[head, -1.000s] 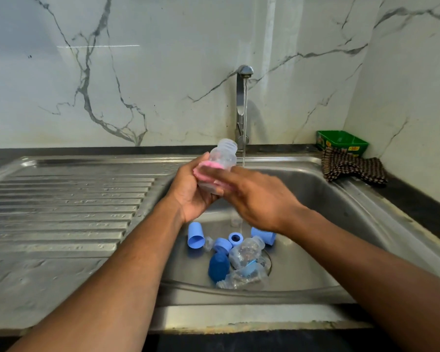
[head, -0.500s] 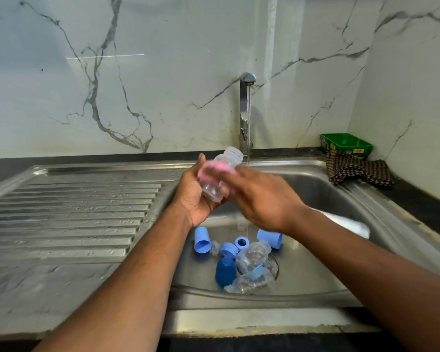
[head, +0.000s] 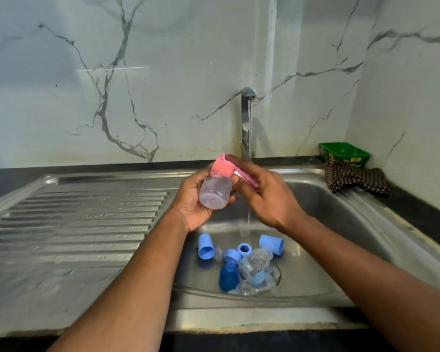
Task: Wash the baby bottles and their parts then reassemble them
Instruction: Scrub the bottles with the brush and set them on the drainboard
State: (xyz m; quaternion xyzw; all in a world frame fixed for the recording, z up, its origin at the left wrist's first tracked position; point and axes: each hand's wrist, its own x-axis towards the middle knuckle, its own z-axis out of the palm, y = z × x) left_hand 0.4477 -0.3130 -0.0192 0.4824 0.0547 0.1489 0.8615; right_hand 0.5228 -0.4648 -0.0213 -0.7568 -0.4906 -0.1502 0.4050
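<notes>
My left hand [head: 192,199] grips a clear baby bottle [head: 215,191] over the sink basin [head: 341,224], its base turned toward me. My right hand [head: 267,196] holds a pink sponge [head: 222,167] pressed against the bottle's mouth end. Water runs from the steel tap [head: 247,118] just behind my hands. At the bottom of the basin lie light blue caps [head: 205,246] [head: 272,243], a blue ring [head: 244,248], a dark blue cap [head: 228,276] and two clear bottles [head: 255,261] [head: 257,284] over the drain.
A ribbed steel draining board [head: 74,219] stretches to the left of the basin. At the back right, a checked cloth [head: 356,177] lies on the sink's corner beside a green box [head: 344,152]. Marble walls close the back and right.
My left hand has turned the bottle so its base now faces me instead of its mouth pointing up-right. The pink sponge has moved from the bottle's body to its mouth end.
</notes>
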